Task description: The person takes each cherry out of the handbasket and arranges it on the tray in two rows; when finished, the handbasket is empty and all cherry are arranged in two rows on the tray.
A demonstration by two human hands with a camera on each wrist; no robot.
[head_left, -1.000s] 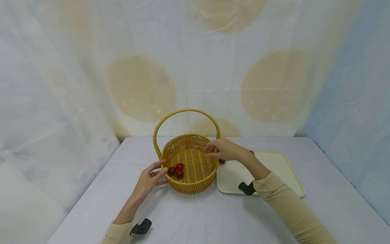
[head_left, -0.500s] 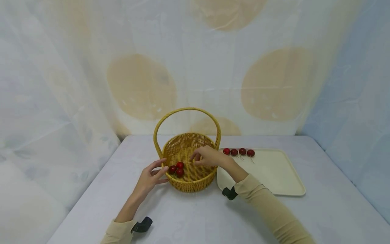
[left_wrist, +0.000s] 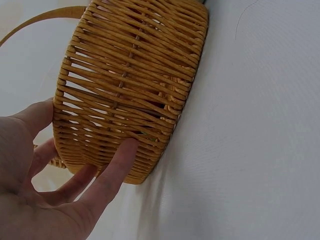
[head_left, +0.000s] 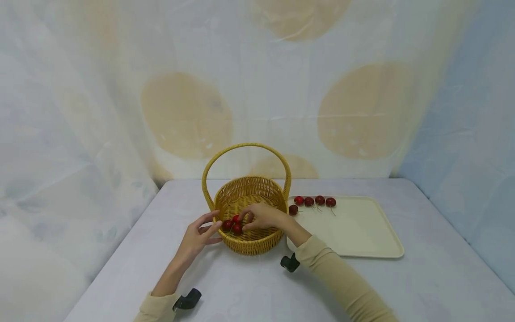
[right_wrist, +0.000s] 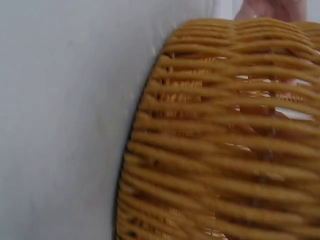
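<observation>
We see a person's 2 hands at a round yellow wicker basket [head_left: 249, 247], which stands upright on a white table [head_left: 237, 288] with its tall handle [head_left: 246, 145] arched above it. The left hand [head_left: 194, 240] holds the basket's left side: the thumb lies at the rim, and in the left wrist view we see the fingers against the outer wall, a little apart from each other. The right hand [head_left: 262, 216] reaches down inside the basket, its fingers bent and its thumb apart from the forefinger, with a gap showing between them.

We find 3 red cherries [head_left: 227, 225] close together on the basket floor, in its left front part. The right fingertips are right at them, though we cannot tell whether they touch. In the right wrist view we get mostly blurred wicker, so those fingertips are hidden from us there.

Just beside the basket, on its right, we see a cream tray [head_left: 354, 232]. Along its back edge we count 4 cherries in a row [head_left: 319, 200], thin stems showing; 1 more cherry [head_left: 293, 209] lies nearer to us at the tray's left edge, close to the basket.

We also notice a beige left sleeve [head_left: 157, 306] and a beige right sleeve [head_left: 342, 279], each with a black fitting [head_left: 188, 299] at the wrist. Behind the table we see a pale cloth [head_left: 273, 89] with large tan spots [head_left: 187, 116].
</observation>
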